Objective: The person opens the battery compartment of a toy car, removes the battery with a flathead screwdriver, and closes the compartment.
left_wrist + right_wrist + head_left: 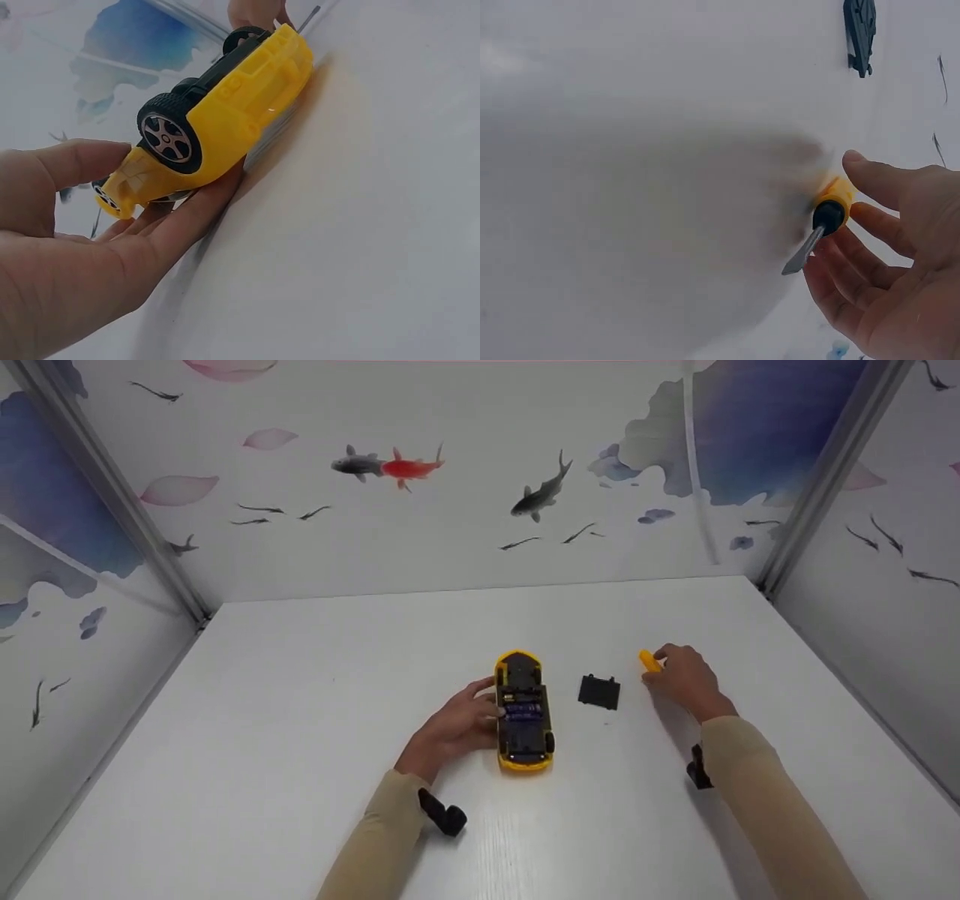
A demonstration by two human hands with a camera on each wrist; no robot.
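Observation:
A yellow toy car (524,742) is upside down, its black underside facing up. My left hand (459,724) grips its left side, thumb at the edge of the chassis and fingers under the body (259,101). Batteries (523,712) with dark blue wrappers show in the open compartment at the car's middle. Farther right, my right hand (686,679) has its curved fingers around a short screwdriver (832,206) with a yellow handle, black collar and flat metal tip. Between the hands, a black battery cover (599,692) lies on the table.
The white table (300,780) is bounded by a back panel (465,547) and side panels printed with fish and petals. Metal posts (817,472) stand at the back corners. A black wrist mount (444,813) sits on the left sleeve.

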